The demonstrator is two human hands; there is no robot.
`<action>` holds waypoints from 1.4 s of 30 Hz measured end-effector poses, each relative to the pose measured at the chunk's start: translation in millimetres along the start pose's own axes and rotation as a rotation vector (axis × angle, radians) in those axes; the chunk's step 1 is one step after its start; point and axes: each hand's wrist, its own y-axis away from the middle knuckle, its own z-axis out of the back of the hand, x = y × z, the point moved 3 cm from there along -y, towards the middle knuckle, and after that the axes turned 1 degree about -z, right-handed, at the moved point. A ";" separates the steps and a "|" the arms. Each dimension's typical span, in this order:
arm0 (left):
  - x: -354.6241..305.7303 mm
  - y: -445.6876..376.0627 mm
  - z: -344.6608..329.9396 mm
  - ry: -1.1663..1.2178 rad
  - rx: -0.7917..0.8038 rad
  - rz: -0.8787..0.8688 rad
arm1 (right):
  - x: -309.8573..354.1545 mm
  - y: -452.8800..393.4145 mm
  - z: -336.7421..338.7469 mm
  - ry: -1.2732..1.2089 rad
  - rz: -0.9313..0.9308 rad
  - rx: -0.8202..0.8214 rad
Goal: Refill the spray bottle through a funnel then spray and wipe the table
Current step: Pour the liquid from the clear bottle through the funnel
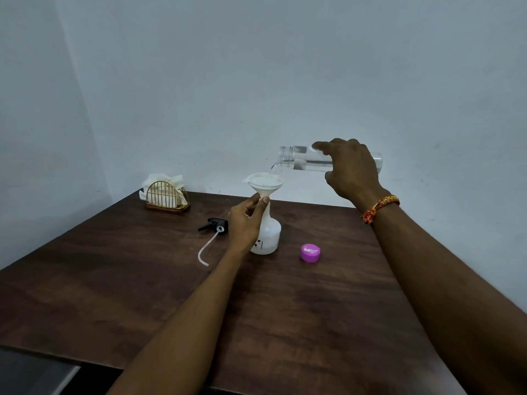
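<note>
1. Fingers [258,202] of the left hand [245,223] pinch the thin neck of the white plastic spray bottle [266,238] just under the white plastic funnel [265,183]; thumb tip on the near side, other fingers wrapped behind.
2. Right hand [349,169] fingers clamp round the clear cylindrical water bottle [305,159], held near-horizontal above and right of the funnel, mouth over the funnel rim, thin stream falling in.
3. Spray bottle stands upright on the dark wooden bench [285,323], funnel seated in its neck.
4. Risk: stream lands at the funnel's right edge, so a slight drift right would likely spill onto the bench.
5. Risk: funnel looks well filled; tipping further could overflow it if the stem drains slowly.
6. Risk: loose neck pinch could let the funnel tilt or the bottle tip.
7. Left of the spray bottle lies the black trigger sprayer head with white dip tube [212,228]; right of it a pink round plastic cap [310,252]; far left of it a gold wire holder with white tissues [166,195].
8. Left forearm reaches straight in, wrist low. Right forearm raised, wrist bent inward, orange thread band [380,206] on it.
</note>
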 end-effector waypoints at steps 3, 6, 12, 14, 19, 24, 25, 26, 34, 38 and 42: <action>0.7 -0.2 0.8 0.005 0.000 0.003 | 0.3 -0.7 1.5 0.008 0.001 0.003; 0.8 0.3 0.0 0.005 0.004 0.007 | 0.6 -0.9 2.3 0.011 0.003 -0.001; 1.1 0.1 -2.2 0.022 -0.004 0.017 | 1.4 -2.2 3.0 0.015 0.016 -0.013; 0.6 0.2 -3.1 0.025 -0.002 0.019 | 1.0 -2.3 3.3 0.018 0.019 -0.014; -1.0 1.2 -3.2 0.027 -0.007 0.031 | -0.8 -2.6 4.4 0.016 0.013 -0.014; -2.2 2.3 -3.2 0.029 -0.005 0.058 | -0.1 -4.0 6.0 0.015 0.017 -0.020; -2.6 2.3 -3.3 0.035 -0.006 0.061 | 0.2 -4.3 6.2 0.015 0.017 -0.020; -2.2 2.1 -3.5 0.039 -0.007 0.062 | 0.5 -4.7 6.4 0.019 0.019 -0.019; -4.0 2.6 -3.2 0.031 0.004 0.069 | 0.1 -5.5 6.4 0.024 0.031 -0.029; -3.9 3.2 -3.3 0.029 -0.006 0.057 | 1.2 -5.3 6.4 0.029 0.039 -0.031; -2.3 2.4 -3.9 0.029 -0.001 0.073 | 1.5 -4.2 5.8 0.036 0.041 -0.042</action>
